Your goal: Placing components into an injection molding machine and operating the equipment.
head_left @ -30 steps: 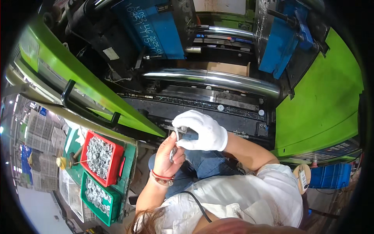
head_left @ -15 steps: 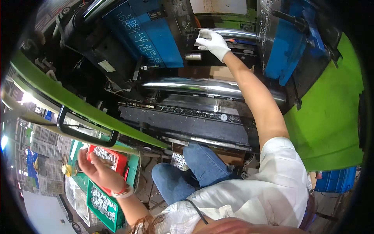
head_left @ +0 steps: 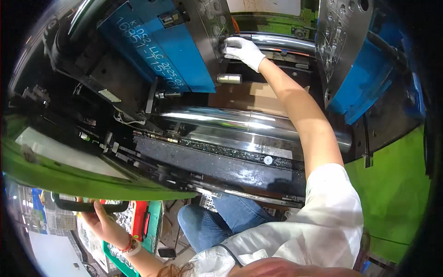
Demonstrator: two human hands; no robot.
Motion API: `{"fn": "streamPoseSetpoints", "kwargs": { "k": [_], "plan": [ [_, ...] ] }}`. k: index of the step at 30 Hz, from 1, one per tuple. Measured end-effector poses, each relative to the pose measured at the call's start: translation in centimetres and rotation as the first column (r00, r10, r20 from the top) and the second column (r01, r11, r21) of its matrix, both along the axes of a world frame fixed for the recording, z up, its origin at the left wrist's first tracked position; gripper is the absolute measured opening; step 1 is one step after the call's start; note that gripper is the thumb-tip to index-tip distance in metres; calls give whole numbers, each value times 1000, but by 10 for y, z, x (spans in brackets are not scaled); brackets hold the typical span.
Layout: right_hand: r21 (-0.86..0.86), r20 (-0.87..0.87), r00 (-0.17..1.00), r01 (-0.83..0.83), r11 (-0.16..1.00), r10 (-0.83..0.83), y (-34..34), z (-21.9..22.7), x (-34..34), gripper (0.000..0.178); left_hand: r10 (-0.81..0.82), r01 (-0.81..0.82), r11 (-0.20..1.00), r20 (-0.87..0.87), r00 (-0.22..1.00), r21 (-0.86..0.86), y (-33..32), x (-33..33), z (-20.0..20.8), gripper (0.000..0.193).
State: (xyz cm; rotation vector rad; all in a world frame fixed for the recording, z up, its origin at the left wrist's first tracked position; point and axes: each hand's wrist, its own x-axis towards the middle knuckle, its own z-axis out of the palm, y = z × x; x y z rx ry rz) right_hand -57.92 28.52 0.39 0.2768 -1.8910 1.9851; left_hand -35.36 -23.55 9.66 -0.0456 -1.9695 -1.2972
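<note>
The left hand had reached the black handle, joining the right hand at the machine (whether either's fingers gripped, unclear)

The gloved right grip is at the metal plate, the left grip at the black handle.

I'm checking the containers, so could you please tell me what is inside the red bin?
Small silvery pieces show inside the red bin. The left hand and black handle cover part of it; what lies behind them, or beneath the top pieces, cannot be seen.
</note>
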Motion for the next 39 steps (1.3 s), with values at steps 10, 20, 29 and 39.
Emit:
{"fn": "streamPoseSetpoints", "kwargs": {
  "k": [10, 20, 29, 39],
  "plan": [
    [259, -36, 984, 176, 950, -173, -12, 11, 6, 40, -68, 71, 996, -56, 996, 54, -26, -6, -14, 46],
    [119, -43, 970, 244, 962, -241, -10, -11, -15, 29, 5, -4, 1000, -15, 1000, 27, -32, -6, -15, 45],
    [227, -22, 944, 324, 918, -328, -3, -15, -26, 29, -11, 13, 1000, -42, 999, 27, -16, -4, -12, 44],
    [268, -14, 943, 325, 907, -334, -7, -3, -16, 23, 0, 2, 998, -40, 999, 55, -16, -3, -14, 49]
  ]
}}
